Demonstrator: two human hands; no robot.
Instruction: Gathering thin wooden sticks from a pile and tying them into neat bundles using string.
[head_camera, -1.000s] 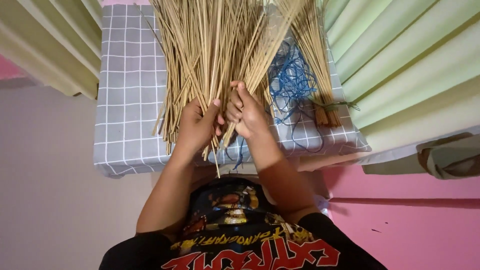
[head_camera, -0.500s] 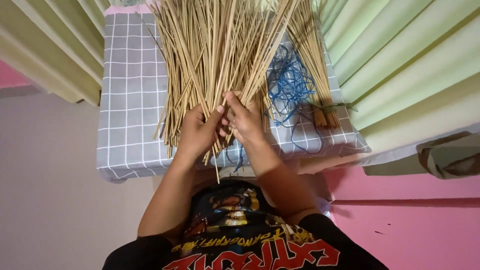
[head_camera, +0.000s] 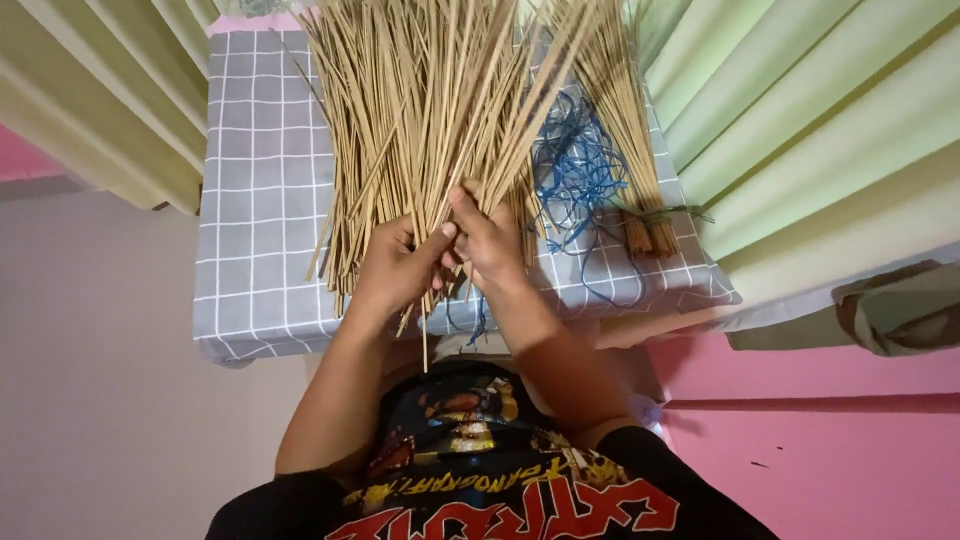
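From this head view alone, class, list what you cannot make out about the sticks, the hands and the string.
- Far ends of the loose stick bundle: cut off by the top edge.
- Left hand and right hand: the palm-side grip is hidden behind their backs and the sticks.
- Blue string: partly under the sticks, so where it runs is unclear.
- Green tie on the small tied bundle: knot too small.

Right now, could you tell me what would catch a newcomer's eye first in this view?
The big fan of thin tan sticks at top centre, gripped at its lower end by the left hand and right hand. It lies on a grey checked cloth, with tangled blue string and a smaller tied bundle to the right.
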